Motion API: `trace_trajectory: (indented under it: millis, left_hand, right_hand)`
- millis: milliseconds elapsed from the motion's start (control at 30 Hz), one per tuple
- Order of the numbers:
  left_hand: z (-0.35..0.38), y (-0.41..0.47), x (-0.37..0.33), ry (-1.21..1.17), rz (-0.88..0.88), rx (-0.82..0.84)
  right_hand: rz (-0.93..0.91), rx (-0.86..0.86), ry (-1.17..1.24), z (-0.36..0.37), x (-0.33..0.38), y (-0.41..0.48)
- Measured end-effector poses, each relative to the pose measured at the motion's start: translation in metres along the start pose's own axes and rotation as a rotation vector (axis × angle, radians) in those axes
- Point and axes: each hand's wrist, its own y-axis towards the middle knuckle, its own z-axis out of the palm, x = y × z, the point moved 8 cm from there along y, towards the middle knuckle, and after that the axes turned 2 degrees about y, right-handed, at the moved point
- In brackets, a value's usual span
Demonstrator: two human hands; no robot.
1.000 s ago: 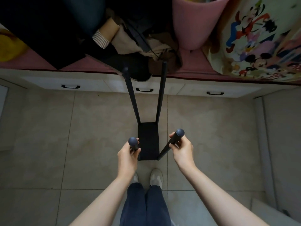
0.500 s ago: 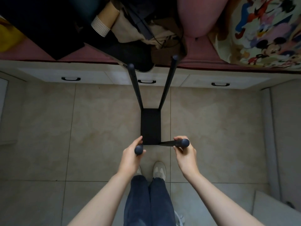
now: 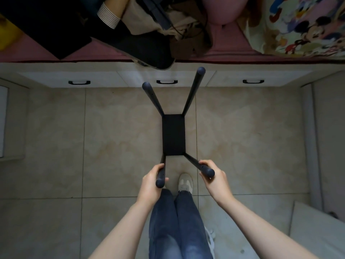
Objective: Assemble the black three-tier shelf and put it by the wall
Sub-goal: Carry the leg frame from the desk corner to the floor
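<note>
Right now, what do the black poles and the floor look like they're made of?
The black poles look like matte-coated metal tube, though plastic is possible: thin, straight, evenly dull, rounded ends. The floor looks like glazed ceramic tile: mottled beige, straight grout lines, faint sheen.

I am looking at four slim black round-capped poles [image 3: 194, 90] joined to one black rectangular shelf panel [image 3: 173, 135]. My two grips, left grip [image 3: 149, 184] and right grip [image 3: 214, 182], are each holding one pole. Three black drawer handles [image 3: 166, 82] are showing ahead, and two pale sneakers [image 3: 184, 184] below.
</note>
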Motion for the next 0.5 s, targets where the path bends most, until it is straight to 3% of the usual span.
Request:
trace_trajectory:
  millis: [333,500]
  left_hand:
    - [-0.024,-0.037,-0.027,0.12,0.038,-0.042]
    - [-0.056,-0.084,-0.046,0.355,0.019,-0.055]
  right_hand:
    - [-0.034,0.085,-0.229,-0.021,0.031,-0.016]
    - [0.001,0.111,-0.343,-0.041,0.075,-0.04]
